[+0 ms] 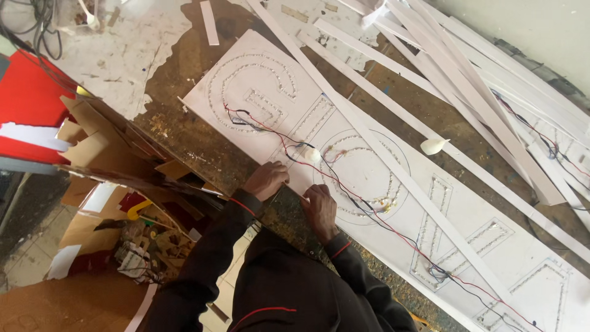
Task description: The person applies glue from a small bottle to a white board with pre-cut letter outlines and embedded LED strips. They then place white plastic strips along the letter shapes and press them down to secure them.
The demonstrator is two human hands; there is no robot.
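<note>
Two hands worked at the near edge of a long white sign panel [369,184] that lay slanted across a worn brown desk [184,129], its top scuffed and patched with white paint. Letter outlines on the panel were traced by rows of small lights, and red and black wires [344,187] trailed over them. The left hand [266,180] rested curled with its fingertips pressed on the panel's edge near the wires; the right hand [319,209], just beside it, lay fingers-down on the panel, bunched together. Whether either pinched a wire could not be made out. A long white strip [393,166] crossed the panel, and more white strips [467,80] were heaped toward a pale wall at the upper right. Two small white bulb-like pieces [433,146] sat on the panel. Left of the desk, cardboard scraps [104,147] and a red board [31,98] piled up above a tiled floor [24,264]. The panel's far end ran out of view, and dark sleeves hid the wrists.
</note>
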